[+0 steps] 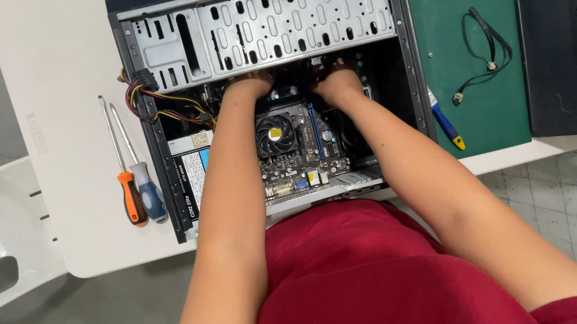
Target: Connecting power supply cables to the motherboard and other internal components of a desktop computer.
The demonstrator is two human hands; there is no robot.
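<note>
One open computer case [153, 119] is seen on the table [62, 79]. Two hands are counted inside it, the left hand [249, 85] and the right hand [337, 80]. One fan [275, 134] is seen there. Two screwdrivers [138, 186] are laid left of the case, two more right of it, beside one green mat [471, 112] and one black cable [486, 52].

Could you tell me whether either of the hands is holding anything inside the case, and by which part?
It cannot be told: the left hand and right hand reach under the drive cage, which hides the fingers.
</note>
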